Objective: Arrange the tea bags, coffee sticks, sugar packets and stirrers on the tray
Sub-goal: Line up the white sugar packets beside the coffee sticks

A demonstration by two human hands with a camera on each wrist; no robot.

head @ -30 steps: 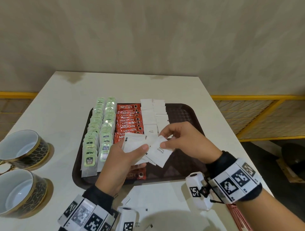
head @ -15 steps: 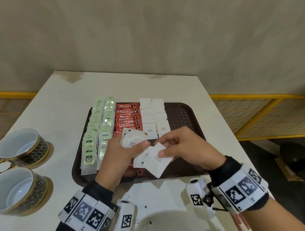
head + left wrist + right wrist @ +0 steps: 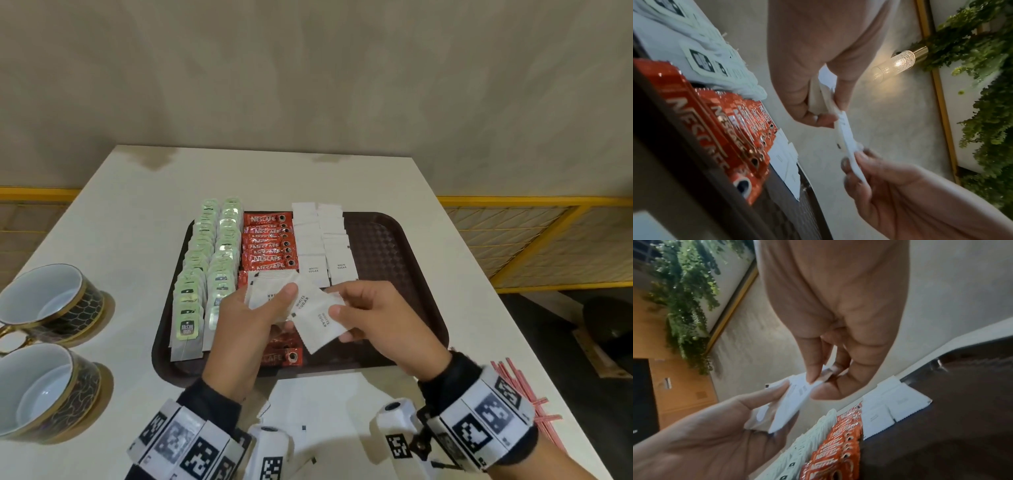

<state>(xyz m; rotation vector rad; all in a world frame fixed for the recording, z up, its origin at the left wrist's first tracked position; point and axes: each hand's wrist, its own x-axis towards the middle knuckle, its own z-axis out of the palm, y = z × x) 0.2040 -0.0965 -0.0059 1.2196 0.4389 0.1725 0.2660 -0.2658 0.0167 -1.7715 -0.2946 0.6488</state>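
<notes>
From above, the left hand (image 3: pixel 239 320) pinches a bunch of sugar packets (image 3: pixel 270 291) over the tray (image 3: pixel 394 260). The right hand (image 3: pixel 383 322) pinches one packet (image 3: pixel 317 320); pull it free slowly.

Left wrist view: lay it just below the white rows (image 3: pixel 785 160) on the tray.

Both hands raised side by side, forearms coming in from the bottom, marker bands on both wrists. Left hand (image 3: pixel 245 318) grips a stack of sugar packets (image 3: pixel 270 291), thumb on top. Right hand (image 3: pixel 380 322) pinches one sugar packet (image 3: pixel 317 320) between thumb and fingers (image 3: pixel 337 293).
</notes>
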